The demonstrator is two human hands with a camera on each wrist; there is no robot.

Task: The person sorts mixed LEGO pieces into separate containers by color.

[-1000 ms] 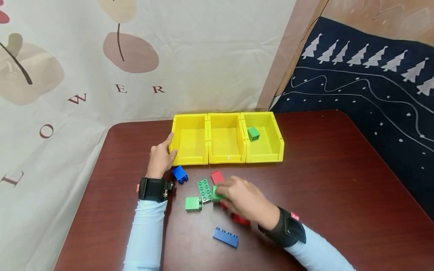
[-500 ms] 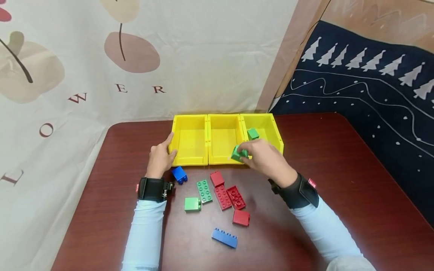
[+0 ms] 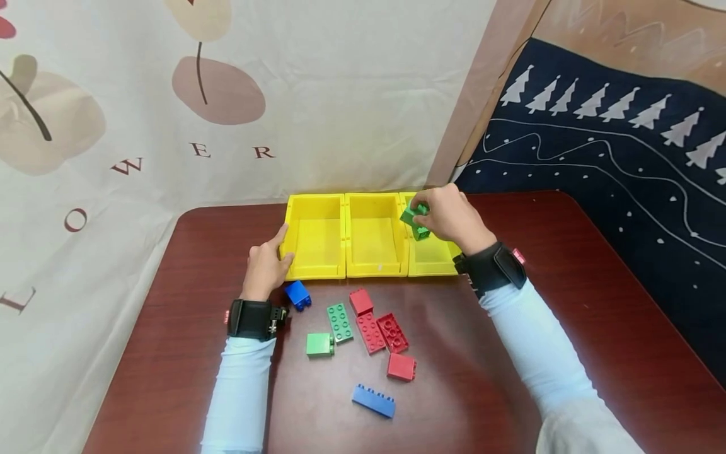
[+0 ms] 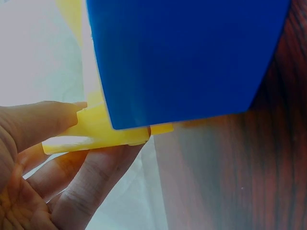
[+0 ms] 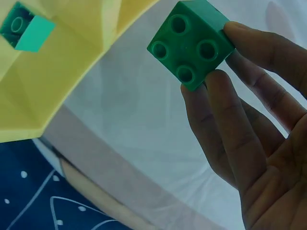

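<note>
My right hand (image 3: 454,217) pinches a green toy brick (image 5: 189,45) between thumb and fingers, its studs facing the right wrist camera. It is held above the right yellow bin (image 3: 433,260), where another green brick (image 5: 29,29) lies inside. At the far left of the row, my left hand (image 3: 264,268) grips the side wall of the left yellow bin (image 3: 317,243), thumb on one side and fingers on the other. Just below that hand lies a blue brick (image 3: 298,295), which fills much of the left wrist view.
The middle yellow bin (image 3: 375,243) stands between the other two. In front of the row lie two green bricks, one flat and studded (image 3: 339,323), one on its side (image 3: 320,345). Several red bricks (image 3: 370,333) and a long blue brick (image 3: 373,401) lie nearby on the brown table (image 3: 567,328).
The right hand has lifted a green brick from the pile and carried it up and to the right, over the right bin. The left hand has stayed at the left bin.
</note>
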